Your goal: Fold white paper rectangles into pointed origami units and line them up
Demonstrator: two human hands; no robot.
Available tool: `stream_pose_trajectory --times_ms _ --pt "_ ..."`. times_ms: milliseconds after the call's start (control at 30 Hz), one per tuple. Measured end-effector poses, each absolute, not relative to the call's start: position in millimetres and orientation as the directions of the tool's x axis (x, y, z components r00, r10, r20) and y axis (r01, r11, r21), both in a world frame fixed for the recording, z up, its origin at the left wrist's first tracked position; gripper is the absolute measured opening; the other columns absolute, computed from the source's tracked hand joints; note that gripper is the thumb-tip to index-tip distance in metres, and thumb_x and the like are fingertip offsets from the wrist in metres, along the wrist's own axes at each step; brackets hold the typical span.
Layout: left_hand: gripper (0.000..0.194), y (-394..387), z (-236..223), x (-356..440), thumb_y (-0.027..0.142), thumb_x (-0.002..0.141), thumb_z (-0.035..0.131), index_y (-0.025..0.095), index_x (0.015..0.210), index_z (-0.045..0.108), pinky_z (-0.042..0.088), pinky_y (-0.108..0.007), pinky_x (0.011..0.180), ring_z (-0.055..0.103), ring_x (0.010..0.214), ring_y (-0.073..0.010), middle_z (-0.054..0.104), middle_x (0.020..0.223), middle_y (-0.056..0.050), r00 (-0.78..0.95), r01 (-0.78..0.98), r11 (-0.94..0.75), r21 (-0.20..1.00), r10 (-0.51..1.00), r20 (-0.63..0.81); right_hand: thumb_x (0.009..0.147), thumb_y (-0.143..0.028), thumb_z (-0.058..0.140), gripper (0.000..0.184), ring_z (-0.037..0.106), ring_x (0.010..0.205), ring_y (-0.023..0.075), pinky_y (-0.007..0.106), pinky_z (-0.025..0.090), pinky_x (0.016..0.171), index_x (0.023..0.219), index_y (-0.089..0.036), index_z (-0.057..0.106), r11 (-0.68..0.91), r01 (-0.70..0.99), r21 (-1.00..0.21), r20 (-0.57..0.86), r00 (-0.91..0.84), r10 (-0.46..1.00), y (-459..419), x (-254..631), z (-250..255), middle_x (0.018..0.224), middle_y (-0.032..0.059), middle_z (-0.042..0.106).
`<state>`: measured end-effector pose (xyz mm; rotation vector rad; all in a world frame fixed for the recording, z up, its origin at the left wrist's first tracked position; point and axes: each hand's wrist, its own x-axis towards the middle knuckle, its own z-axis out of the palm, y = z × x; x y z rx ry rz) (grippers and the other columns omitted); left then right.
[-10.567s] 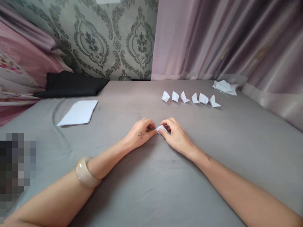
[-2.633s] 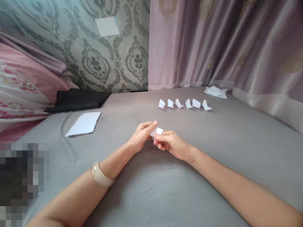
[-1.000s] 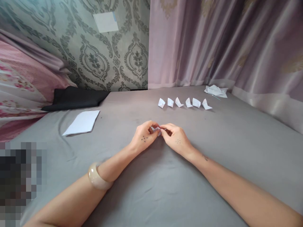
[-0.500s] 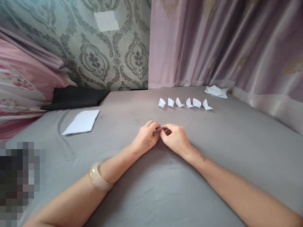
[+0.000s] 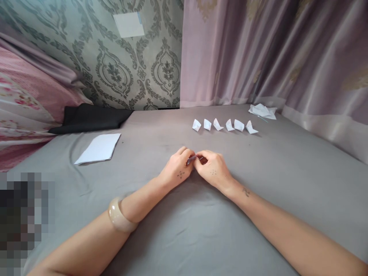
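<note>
- Evidently largest, the grey sheet (image 5: 172, 245) spreads under everything; its lower left corner disappears behind a pixelated patch (image 5: 23, 214), unreadable.
- The black cloth (image 5: 92, 118) lies folded at the far left edge.
- The left hand (image 5: 176, 166) and right hand (image 5: 214, 166) meet at the fingertips, both pinching one folded paper. Since a second ago, the left has rolled inward, covering more of it; against the half-second-old view, scarcely anything differs.
- A white paper stack (image 5: 99, 148) lies left of the hands, well apart.
- Loose papers (image 5: 262, 110) overlap at the far right, a thin pale strip (image 5: 262, 119) beside them.
- Six folded pieces (image 5: 239, 125) stand in a row beyond the hands, their places unchanged.
- Smallest, the folded paper (image 5: 191, 159) sits between the fingertips, mostly hidden. Its visible sliver runs slantwise, rising toward the right hand; the whole piece's long axis and which end is its front cannot be told.
</note>
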<state>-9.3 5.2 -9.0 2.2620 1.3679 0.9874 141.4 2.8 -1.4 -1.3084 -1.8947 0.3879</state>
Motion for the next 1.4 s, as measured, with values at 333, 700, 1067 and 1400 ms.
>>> stream_pose_trajectory --times_ms 333,700,1067,1400 --pt "0.014 5 -9 -9 0.010 0.081 0.049 0.018 0.088 0.058 0.040 -0.022 0.060 0.047 0.060 -0.0086 0.056 0.088 -0.003 0.319 0.641 -0.491 0.590 0.870 0.377 0.077 -0.019 0.055 0.016 0.066 0.068 0.0181 0.028 0.048 0.066 0.077 -0.019 0.071 0.382 0.663 -0.644 0.392 -0.143 0.909 2 140 1 0.075 0.0051 0.073" --pt "0.020 4 -4 -9 0.004 0.074 0.048 0.019 0.084 0.058 0.038 -0.022 0.057 0.046 0.059 -0.0092 0.056 0.082 -0.002 0.326 0.636 -0.486 0.599 0.873 0.363 0.074 -0.020 0.057 0.014 0.064 0.065 0.0171 0.028 0.046 0.063 0.070 -0.020 0.070 0.306 0.653 -0.693 0.326 -0.094 0.940 1 137 6 0.069 0.0035 0.071" --pt "0.019 10 6 -18 0.014 0.078 0.051 0.018 0.093 0.061 0.038 -0.020 0.057 0.043 0.055 -0.0060 0.059 0.088 -0.001 0.315 0.449 -0.443 0.776 0.891 0.327 0.074 -0.021 0.054 0.018 0.059 0.059 0.0140 0.026 0.044 0.061 0.072 -0.020 0.072 0.300 0.623 -0.722 0.299 -0.111 0.948 3 142 5 0.063 0.0002 0.068" --pt "0.018 27 13 -36 0.031 0.079 0.062 0.015 0.087 0.061 0.029 -0.019 0.049 0.036 0.051 -0.0070 0.044 0.056 0.006 0.532 0.298 -0.205 0.932 0.847 0.016 0.074 -0.024 0.056 0.015 0.057 0.058 0.0120 0.024 0.043 0.058 0.069 -0.019 0.069 0.348 0.556 -0.755 0.232 -0.271 0.934 4 148 11 0.065 -0.0006 0.067"
